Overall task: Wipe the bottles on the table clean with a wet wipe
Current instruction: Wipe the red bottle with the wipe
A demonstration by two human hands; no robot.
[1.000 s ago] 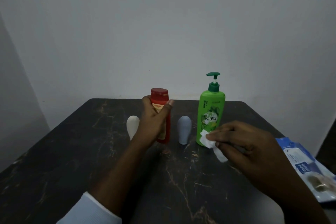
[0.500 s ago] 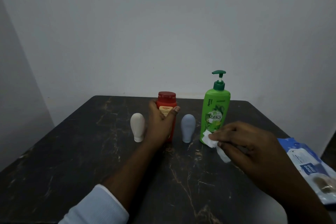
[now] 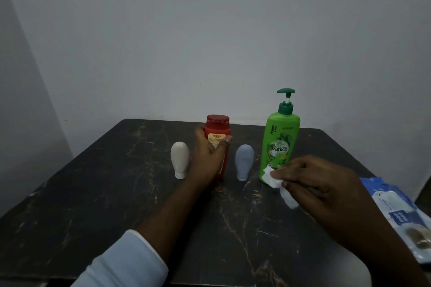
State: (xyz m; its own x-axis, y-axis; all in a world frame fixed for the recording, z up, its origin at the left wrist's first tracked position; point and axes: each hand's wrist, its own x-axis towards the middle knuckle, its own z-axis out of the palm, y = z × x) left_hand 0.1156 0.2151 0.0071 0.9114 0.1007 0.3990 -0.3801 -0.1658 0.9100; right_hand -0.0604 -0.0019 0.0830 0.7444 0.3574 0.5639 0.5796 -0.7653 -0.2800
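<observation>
Left hand (image 3: 207, 158) wraps the red bottle (image 3: 218, 144) standing mid-desk; right hand (image 3: 312, 182) pinches the wet wipe (image 3: 274, 179) beside the green pump bottle (image 3: 279, 144). Best lift the red bottle toward the open near desk (image 3: 116, 205), clear of both small bottles flanking it.

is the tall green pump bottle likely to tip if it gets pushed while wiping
Probably somewhat: the green pump bottle is the tallest thing here, on a narrow base. The right hand presses the wet wipe low down, which likely limits tipping. No hand steadies it.
</observation>
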